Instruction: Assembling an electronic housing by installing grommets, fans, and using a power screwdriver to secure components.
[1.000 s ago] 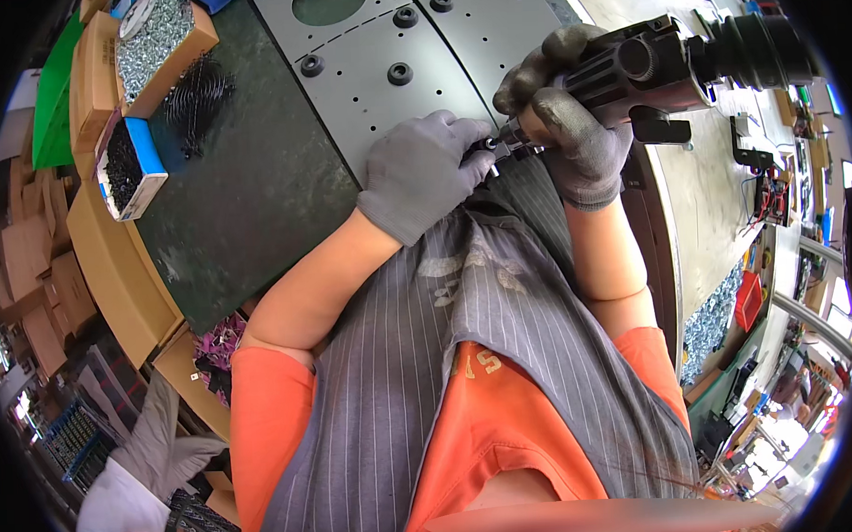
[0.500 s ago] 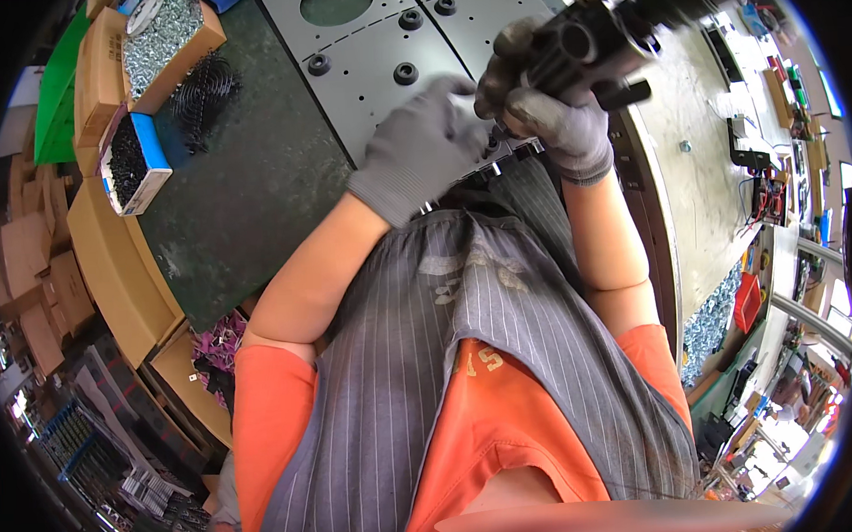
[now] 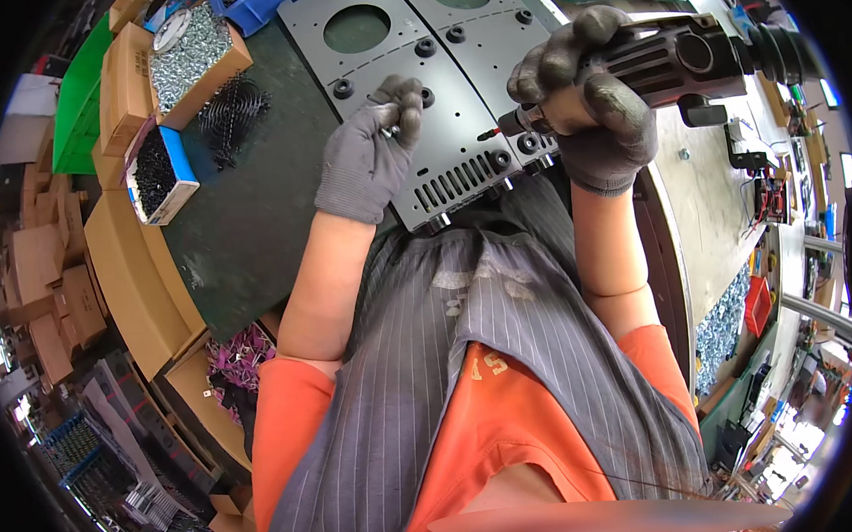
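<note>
Two dark grey metal panels, a left one point(image 3: 448, 87) and a right one point(image 3: 499, 62), lie side by side before me. They have large round holes, and black round feet point(image 3: 425, 47) stand on them. My gloved left hand point(image 3: 358, 160) is raised over the left panel, fingers curled, with small shiny metal pieces, seemingly screws point(image 3: 390, 132), at the fingertips. My gloved right hand point(image 3: 609, 124) is closed around a black power screwdriver point(image 3: 658, 70). Its red-tipped bit points left, over the panels near the front feet.
At the left, a cardboard box of silvery screws point(image 3: 194, 58) and a blue-and-white box of small black parts point(image 3: 151, 177) stand on the dark table point(image 3: 246, 207). Black wire guards point(image 3: 238, 122) lie beside them. A blue bin point(image 3: 253, 9) is behind. Another worktop point(image 3: 701, 200) extends at right.
My left hand has moved up and left from the panels' front edge, uncovering the slots there. The screwdriver has swung to the right and lies more level.
</note>
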`<state>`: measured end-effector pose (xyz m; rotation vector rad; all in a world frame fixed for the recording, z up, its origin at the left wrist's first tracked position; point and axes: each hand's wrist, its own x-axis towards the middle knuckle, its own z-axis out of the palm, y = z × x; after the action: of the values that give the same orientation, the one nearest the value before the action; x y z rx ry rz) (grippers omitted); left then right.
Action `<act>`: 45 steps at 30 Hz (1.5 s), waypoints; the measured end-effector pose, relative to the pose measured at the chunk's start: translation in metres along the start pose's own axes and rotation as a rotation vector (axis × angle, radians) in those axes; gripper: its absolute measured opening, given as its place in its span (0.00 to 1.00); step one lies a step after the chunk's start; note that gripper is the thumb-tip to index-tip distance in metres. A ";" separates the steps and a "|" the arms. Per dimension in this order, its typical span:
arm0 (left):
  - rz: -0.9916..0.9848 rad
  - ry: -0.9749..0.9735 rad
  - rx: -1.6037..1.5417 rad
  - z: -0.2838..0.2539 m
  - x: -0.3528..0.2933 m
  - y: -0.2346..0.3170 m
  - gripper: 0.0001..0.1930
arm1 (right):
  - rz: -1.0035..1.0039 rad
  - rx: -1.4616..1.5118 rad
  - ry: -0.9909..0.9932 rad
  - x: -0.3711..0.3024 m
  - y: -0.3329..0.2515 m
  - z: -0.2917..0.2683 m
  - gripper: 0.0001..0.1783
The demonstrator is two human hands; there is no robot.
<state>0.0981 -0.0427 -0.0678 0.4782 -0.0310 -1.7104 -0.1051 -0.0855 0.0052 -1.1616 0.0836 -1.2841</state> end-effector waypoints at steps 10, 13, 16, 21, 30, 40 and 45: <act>-0.040 0.041 -0.071 -0.002 -0.013 -0.009 0.13 | -0.037 0.043 -0.025 0.017 0.007 0.011 0.24; -0.174 -0.029 -0.189 -0.007 -0.016 -0.005 0.12 | -0.032 0.099 -0.027 0.022 0.010 0.015 0.24; -0.205 -0.116 -0.051 -0.020 -0.018 -0.002 0.12 | -0.026 0.135 -0.009 0.025 0.017 0.021 0.24; -0.161 -0.293 0.057 -0.031 -0.022 -0.004 0.15 | -0.037 0.124 -0.017 0.029 0.025 0.030 0.24; -0.161 0.032 0.122 -0.009 -0.037 -0.009 0.16 | -0.042 0.164 0.055 0.023 0.030 0.034 0.22; -0.292 -0.095 -0.006 0.004 -0.042 -0.020 0.18 | -0.085 0.161 0.029 0.009 0.023 0.034 0.25; -0.167 -0.018 0.159 0.010 -0.045 -0.034 0.18 | -0.149 0.147 0.001 0.000 0.018 0.029 0.23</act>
<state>0.0682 0.0048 -0.0547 0.5969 -0.1440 -1.8850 -0.0747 -0.0703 0.0067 -1.0562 -0.0970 -1.3980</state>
